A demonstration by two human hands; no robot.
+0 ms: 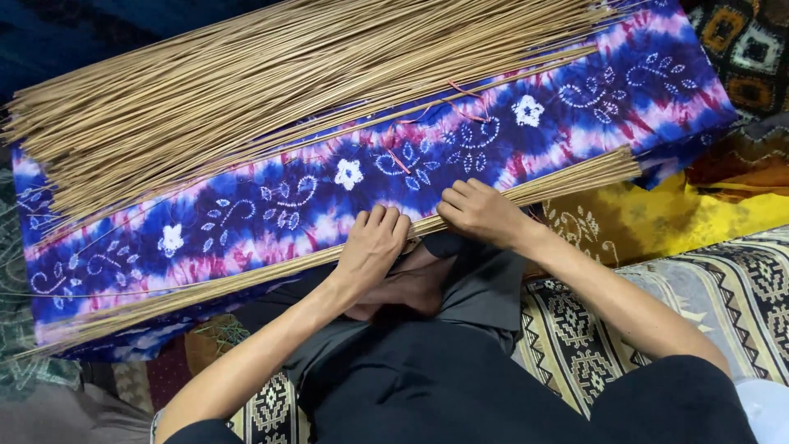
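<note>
Centrally, left hand (pixel 371 247) and right hand (pixel 481 210) pinching thin stick bundle (pixel 246 284) over tie-dyed cloth (pixel 271 197); gathering step; next, presumably tighter grip; loose sticks (pixel 246 82) upper left.

Floor covered in patterned woven mats (pixel 723 288), yellow cloth (pixel 657 218) at right, dark geometric rug (pixel 740 49) beyond
</note>
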